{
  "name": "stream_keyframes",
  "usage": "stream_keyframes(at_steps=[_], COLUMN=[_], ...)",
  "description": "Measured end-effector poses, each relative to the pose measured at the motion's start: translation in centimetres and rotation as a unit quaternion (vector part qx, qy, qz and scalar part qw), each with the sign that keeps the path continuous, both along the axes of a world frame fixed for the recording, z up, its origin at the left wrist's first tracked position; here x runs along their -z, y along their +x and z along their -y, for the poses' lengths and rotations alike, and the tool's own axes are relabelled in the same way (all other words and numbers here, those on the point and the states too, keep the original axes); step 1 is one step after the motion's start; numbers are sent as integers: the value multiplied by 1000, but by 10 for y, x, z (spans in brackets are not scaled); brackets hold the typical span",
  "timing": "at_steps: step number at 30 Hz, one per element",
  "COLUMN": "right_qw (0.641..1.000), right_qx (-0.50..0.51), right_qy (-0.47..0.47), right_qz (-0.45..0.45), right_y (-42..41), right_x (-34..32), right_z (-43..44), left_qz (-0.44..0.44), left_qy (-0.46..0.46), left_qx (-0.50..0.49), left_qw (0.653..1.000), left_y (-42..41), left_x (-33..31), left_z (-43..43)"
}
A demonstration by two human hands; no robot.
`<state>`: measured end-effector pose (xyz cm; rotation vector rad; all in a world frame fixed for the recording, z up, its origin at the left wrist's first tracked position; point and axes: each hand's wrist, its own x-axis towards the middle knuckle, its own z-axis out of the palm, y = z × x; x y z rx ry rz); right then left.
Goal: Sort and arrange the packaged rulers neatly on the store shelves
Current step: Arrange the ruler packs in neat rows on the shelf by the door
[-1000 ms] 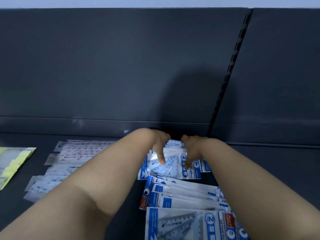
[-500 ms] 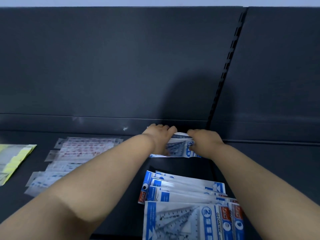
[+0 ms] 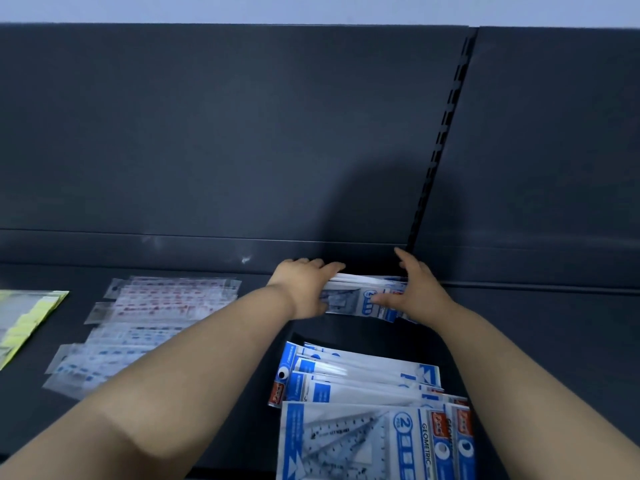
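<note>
The person reaches both bare forearms over a dark shelf (image 3: 540,341) and holds a stack of set-square packs (image 3: 360,296) at its rear, just in front of the dark back panel (image 3: 242,133) and close to the foot of the slotted upright (image 3: 445,133). The left hand (image 3: 304,285) grips the stack's left end, its fingers bent over the far top edge and the palm against the near face. The right hand (image 3: 417,292) takes the right end, the thumb lying across the printed front and the fingers reaching up behind; how far those fingers wrap round the back cannot be told. The stack stands on its long edge, tilted slightly, with the blue and white printing facing the camera. Nearer the person, apart from the held stack, a loose pile of blue-and-white packs (image 3: 363,379) lies fanned flat on the shelf between the two forearms. Overlapping its near edge, a front pack marked GEOMETRIC (image 3: 346,441) shows clear triangles through its window. To the left, partly covered by the left forearm, lie clear ruler packs with red print (image 3: 166,299), and just in front of them clear ruler packs with blue print (image 3: 104,355), both spread unevenly. At the far left edge rest yellow-edged packs (image 3: 24,317), well apart from the hands.
</note>
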<state>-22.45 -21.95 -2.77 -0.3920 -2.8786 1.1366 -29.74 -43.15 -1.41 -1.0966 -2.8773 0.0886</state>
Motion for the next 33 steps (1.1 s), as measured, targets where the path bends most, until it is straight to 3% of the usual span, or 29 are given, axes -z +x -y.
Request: stream_keyframes(at_steps=[2,7,10,12,14,16,18,24,28,31,33], right_qw=[992,990,972,935,911,915,927,950,963,958,965], right_qx=[22,-31,62,155,184,155,119,96,114,94,96], right_qy=[-120,-128,-175,-260,-331,-359,-351,-294,-229,-261,-225], right_qz=[-44,-59,-147,-185,-164,-102,-60,-49,-86,-67,-89], right_y=[2,-3,1,3,2,-1,-5,-14,-12,-11,-12], right_x=[8,11,10,10,9,7,5,-2,1,2,4], right_z=[2,18,18,18,23,28,31,32,29,29,33], left_qz=[8,6,40,61,41,3,-13,19,-26,-27,-22], left_qy=[1,-18,9,36,38,20,1,-12,-21,-27,-25], left_qx=[-6,7,-14,-26,-16,-2,-3,-1,-3,-30,-30], left_qw=[1000,1000,999,997,998,1000,1000,1000,999,999,999], left_y=[0,1,-3,-7,-8,-6,-5,-2,-4,-3,-3], left_x=[-1,0,2,0,-2,-2,0,3,3,5,6], left_z=[-3,-22,-21,-16,-13,-14,-17,-28,-19,-17,-19])
